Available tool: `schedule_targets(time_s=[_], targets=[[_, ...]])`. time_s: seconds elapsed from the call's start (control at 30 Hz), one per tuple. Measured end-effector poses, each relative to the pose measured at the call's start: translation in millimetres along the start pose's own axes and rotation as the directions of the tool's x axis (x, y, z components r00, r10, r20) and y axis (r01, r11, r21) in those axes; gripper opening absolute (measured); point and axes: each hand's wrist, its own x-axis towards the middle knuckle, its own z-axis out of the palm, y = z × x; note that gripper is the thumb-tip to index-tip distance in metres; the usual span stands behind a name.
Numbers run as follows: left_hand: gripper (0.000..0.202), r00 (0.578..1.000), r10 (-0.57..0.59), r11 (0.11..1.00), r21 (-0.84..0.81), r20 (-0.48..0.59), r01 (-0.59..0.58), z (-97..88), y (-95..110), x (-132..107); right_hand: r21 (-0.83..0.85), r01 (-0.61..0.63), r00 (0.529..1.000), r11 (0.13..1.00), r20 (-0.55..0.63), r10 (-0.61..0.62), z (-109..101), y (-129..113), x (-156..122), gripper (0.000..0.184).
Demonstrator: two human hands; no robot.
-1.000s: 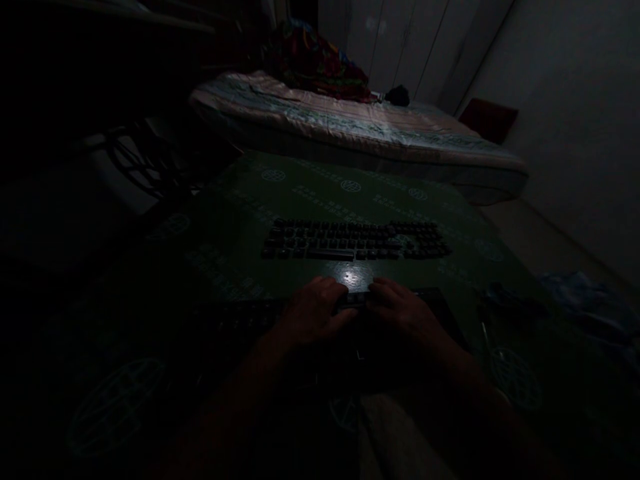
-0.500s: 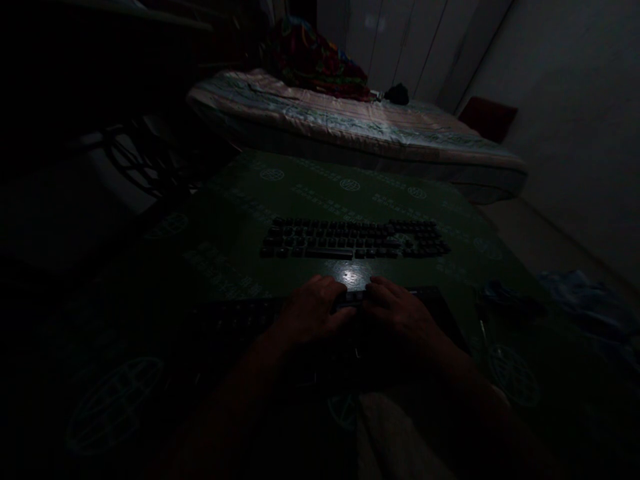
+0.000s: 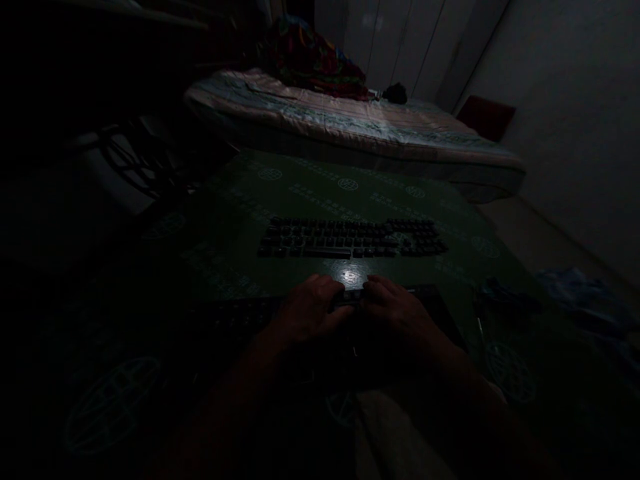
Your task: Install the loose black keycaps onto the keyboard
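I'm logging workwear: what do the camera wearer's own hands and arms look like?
The left hand and right hand are ungloved, and no sleeve shows on the left forearm or right forearm. I make out no ring, watch or bracelet, though the dark could hide small ones.

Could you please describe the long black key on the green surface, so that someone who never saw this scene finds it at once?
Start from the mattress at the back, then the printed green surface before it. Beyond the left hand and right hand lie rows of black keys. The long key sits in their row nearest the hands, several times wider than the keys beside it.
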Motion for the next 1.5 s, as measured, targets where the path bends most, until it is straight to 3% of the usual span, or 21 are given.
schedule_targets(time_s=[0.43, 1.23, 1.5], targets=[[0.024, 1.000, -0.002, 1.000, -0.007, -0.011, 0.002, 2.1, -2, 1, -0.010, -0.002, 0.998, 1.000, 0.059, 0.003, -6, -1, 6, 0.016], [0.030, 0.995, -0.098, 0.994, 0.052, -0.025, 0.099, 3.0, 4, 6, 0.195, 0.036, 0.998, 0.980, -0.049, -0.027, -4, 7, 8, 0.010], [0.033, 0.993, -0.117, 0.992, 0.050, 0.002, 0.117, 0.0, 6, 7, 0.235, -0.019, 0.999, 0.972, -0.042, 0.030, -5, 8, 7, 0.008]])
